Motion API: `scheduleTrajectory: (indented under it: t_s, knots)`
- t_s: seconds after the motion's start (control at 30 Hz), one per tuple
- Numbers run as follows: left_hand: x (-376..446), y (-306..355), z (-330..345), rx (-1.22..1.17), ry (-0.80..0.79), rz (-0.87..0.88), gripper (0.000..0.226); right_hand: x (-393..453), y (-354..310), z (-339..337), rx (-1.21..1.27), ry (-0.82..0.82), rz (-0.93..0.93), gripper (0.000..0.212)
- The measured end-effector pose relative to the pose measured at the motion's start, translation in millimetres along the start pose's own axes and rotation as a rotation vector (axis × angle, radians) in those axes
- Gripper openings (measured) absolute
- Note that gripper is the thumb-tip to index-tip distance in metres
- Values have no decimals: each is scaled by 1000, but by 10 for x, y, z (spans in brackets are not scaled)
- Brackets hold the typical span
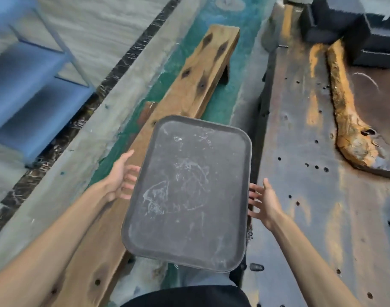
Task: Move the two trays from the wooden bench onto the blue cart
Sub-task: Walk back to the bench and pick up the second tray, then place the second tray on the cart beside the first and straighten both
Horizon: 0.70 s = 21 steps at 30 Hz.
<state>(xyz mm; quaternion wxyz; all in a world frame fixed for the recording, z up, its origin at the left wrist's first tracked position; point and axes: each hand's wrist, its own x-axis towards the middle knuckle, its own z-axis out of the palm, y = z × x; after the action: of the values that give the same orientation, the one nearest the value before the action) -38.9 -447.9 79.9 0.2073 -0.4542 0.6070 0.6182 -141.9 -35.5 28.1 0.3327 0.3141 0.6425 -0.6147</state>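
The dark tray (187, 193) lay mid-frame on the wooden worktop (196, 85). Both hands, left hand (121, 178) and right hand (265, 200), were spread at its long edges. It looked stiff, light, smooth; the rims seemed the best hold.

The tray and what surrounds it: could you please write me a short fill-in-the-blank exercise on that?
1. The dark tray is flanked by ____ hands, the left hand and the right hand.
2. The tray's top surface carries ____ objects.
3. The wooden bench lies under the tray, and the blue cart stands to the person's ____.

Missing words: two; no; left
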Motion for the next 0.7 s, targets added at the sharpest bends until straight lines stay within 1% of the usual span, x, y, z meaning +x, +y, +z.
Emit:
scheduleTrajectory:
  t_s: [0.17,0.23,0.3,0.43,0.53,0.7]
  knots:
    - [-535,-959,-758,-185,63,-10,83,-381,255,697,-200,-114,-17,59]
    - [-785,-1378,-1019,-247,98,-8,83,-568,384,960,-260,-160,-31,56]
    - [-1080,-1810,-1259,-298,140,-10,83,-777,554,1229,-321,-203,-32,54]
    - [-1715,-2678,-1714,-433,224,17,82,-1170,981,1794,-447,-331,-52,54]
    - [-2200,-3289,-2021,-525,296,20,84,-1546,1330,2273,-575,-404,-65,49]
    - [-2864,-4207,-2469,-671,454,3,77,-2116,1872,3110,-703,-528,-86,39]
